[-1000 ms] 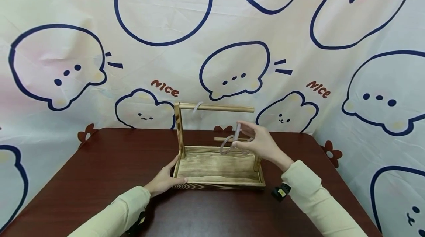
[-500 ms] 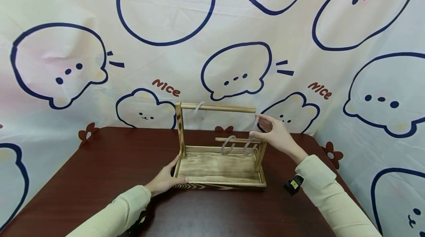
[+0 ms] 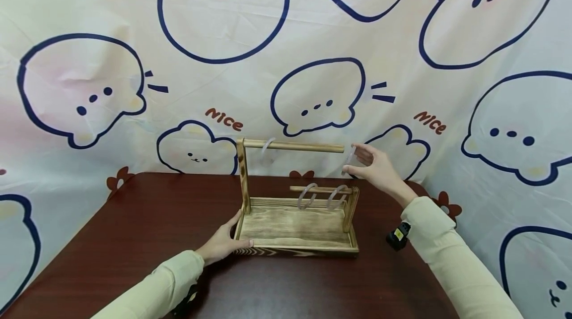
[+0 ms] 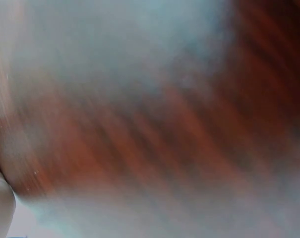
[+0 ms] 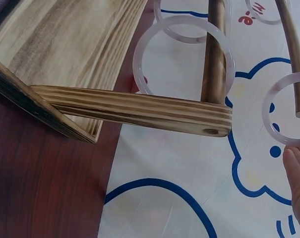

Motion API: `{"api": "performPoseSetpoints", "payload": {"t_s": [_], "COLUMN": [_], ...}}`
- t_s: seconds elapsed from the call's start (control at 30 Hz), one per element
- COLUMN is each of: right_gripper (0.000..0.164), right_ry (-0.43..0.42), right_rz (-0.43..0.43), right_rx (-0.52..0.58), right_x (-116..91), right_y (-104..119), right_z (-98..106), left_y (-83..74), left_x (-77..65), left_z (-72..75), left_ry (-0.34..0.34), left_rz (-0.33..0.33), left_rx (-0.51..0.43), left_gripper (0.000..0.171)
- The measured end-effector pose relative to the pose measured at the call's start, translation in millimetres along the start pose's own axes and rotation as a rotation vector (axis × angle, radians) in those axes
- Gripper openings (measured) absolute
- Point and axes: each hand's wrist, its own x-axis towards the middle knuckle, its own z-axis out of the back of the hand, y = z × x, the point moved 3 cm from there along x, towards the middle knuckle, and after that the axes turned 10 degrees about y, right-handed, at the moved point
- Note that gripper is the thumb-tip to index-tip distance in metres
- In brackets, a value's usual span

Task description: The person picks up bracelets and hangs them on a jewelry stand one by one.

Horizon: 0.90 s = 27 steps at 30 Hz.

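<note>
A wooden display stand (image 3: 290, 222) has a shallow tray base, a tall left post with an upper rod (image 3: 308, 147), and a short right post with a lower rod. My left hand (image 3: 223, 244) grips the tray's front left corner, thumb on the front rim. Between thumb and fingers my right hand (image 3: 380, 170) pinches a translucent pale bangle (image 3: 349, 159) by the upper rod's free right end. The right wrist view shows that rod end overlapping the held bangle's ring (image 5: 270, 106). One bangle (image 3: 265, 146) hangs on the upper rod; two more, including a right-hand one (image 5: 142, 42), hang on the lower.
The stand sits on a dark red-brown table (image 3: 156, 215). Behind it hangs a pale cloth backdrop (image 3: 250, 86) with cartoon outlines. A small black device (image 3: 397, 235) is at my right wrist. The left wrist view is mostly blurred tabletop.
My right hand has carried the bangle right and up, from in front of the lower rod to the upper rod's free end. My left hand stays on the tray corner.
</note>
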Motion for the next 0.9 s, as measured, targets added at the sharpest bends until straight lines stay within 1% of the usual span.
{"api": "performPoseSetpoints", "payload": {"t_s": [0.27,0.43,0.67,0.9], "right_gripper": [0.082,0.085,0.084,0.084], "right_ry": [0.011,0.009,-0.023,-0.022], "right_rz": [0.033,0.049,0.070,0.096], "right_rx": [-0.013,-0.048,-0.120,-0.164], "right_x": [9.0,14.8,22.6,28.3], "right_y": [9.1,14.5,23.0,31.8], "right_z": [2.5,2.5,-1.3,-6.7], "left_y": [2.1,1.6,2.0,2.9], "left_x": [1.5,1.7,2.2,2.9], "left_z": [-0.5,-0.9,-0.9,-1.6], "left_ry": [-0.009,-0.012,-0.010,-0.010], "left_rz": [-0.009,-0.005,-0.006,-0.019], "left_rx": [-0.001,-0.002,-0.007,-0.011], "left_gripper": [0.100,0.101,0.101,0.102]}}
